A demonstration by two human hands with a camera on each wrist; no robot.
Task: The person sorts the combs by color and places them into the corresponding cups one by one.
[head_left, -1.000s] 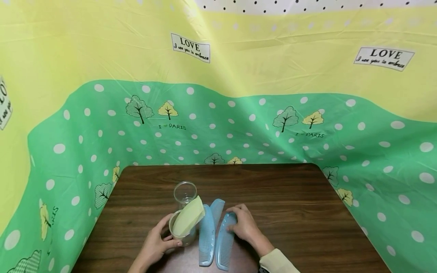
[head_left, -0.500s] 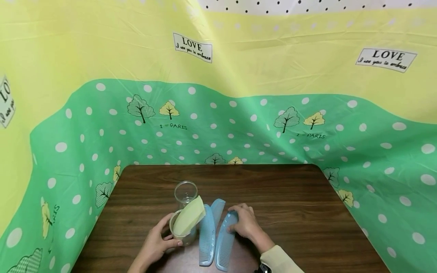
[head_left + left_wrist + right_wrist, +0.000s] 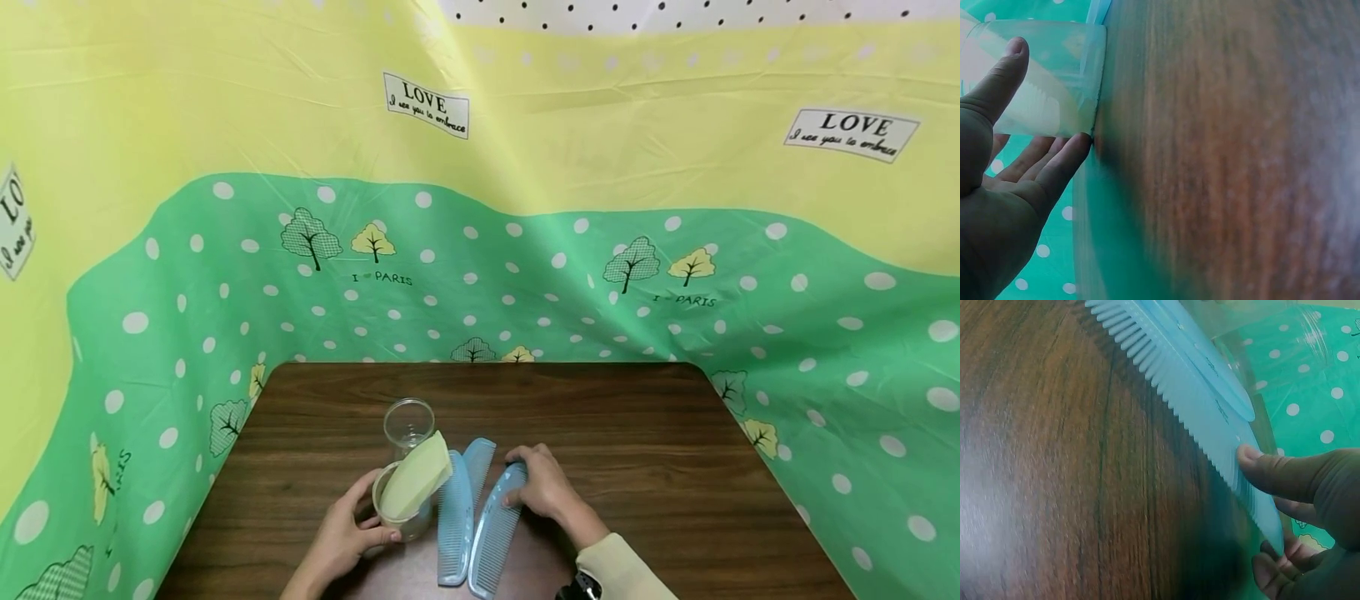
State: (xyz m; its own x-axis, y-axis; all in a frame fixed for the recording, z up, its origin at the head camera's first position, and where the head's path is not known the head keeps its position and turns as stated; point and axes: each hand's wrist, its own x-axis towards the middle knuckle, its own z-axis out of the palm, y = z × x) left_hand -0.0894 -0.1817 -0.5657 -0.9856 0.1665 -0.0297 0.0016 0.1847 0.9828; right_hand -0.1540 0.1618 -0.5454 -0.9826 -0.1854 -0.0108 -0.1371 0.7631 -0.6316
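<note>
Head view: on the dark wooden tabletop [image 3: 637, 442], left hand [image 3: 341, 537] wraps its fingers round a clear plastic cup [image 3: 401, 512] w/ a pale yellow-green comb [image 3: 415, 482] standing tilted in it; just right of that cup lie two light blue plastic combs [image 3: 459, 500], then a third light blue comb [image 3: 495, 529] whose far end the right hand [image 3: 547, 492] pinches, and an empty clear cup [image 3: 408, 425] stands just behind.

Left wrist view: thumb and fingers [image 3: 1054, 172] curl on the cup [image 3: 1047, 75], comb teeth visible inside.

Right wrist view: thumb [image 3: 1285, 475] and fingers clamp the third comb [image 3: 1210, 412], teeth toward the tabletop [image 3: 1054, 456].

A clear cup [image 3: 401, 510] is standing upright near the front of the surface, holding a pale green comb [image 3: 415, 482] that is leaning out to the right. Just beside it, a light blue comb [image 3: 493, 528] is lying flat, teeth facing right.
</note>
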